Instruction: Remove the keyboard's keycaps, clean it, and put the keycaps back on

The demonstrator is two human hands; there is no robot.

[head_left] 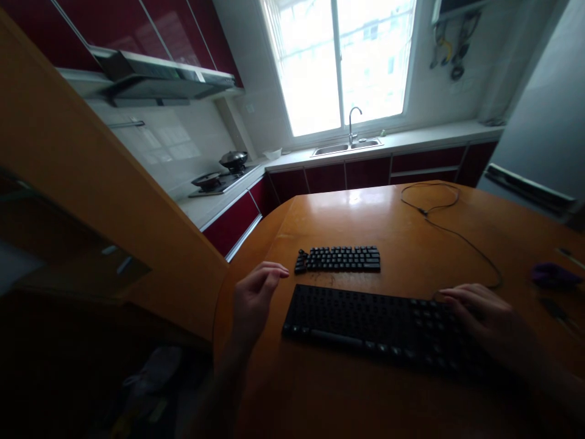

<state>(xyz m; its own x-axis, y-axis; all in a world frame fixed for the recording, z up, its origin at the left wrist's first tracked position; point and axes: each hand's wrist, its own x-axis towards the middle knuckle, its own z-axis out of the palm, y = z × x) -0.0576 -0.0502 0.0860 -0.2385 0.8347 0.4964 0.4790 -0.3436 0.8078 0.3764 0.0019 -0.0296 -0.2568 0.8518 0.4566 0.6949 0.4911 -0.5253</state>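
Observation:
A black full-size keyboard [356,317] lies slightly slanted on the table; most of its main block appears stripped of keycaps, while the bottom row and right side still carry keys. Behind it, loose black keycaps [342,259] are laid out in keyboard order, with a few turned askew at the left end. My left hand [256,299] hovers left of both, thumb and fingers pinched together; whatever is between them is hidden. Over the keyboard's right end is my right hand [484,311], thumb and fingertips close together near the back edge; what they grip cannot be made out.
A thin cable [464,235] loops across the wooden table [329,219]. At the right edge lie a purple item [553,274] and a dark tool-like object [555,311]. Beyond are a stove with pans [233,160], a sink [331,149] and an orange wooden frame [114,158] at left.

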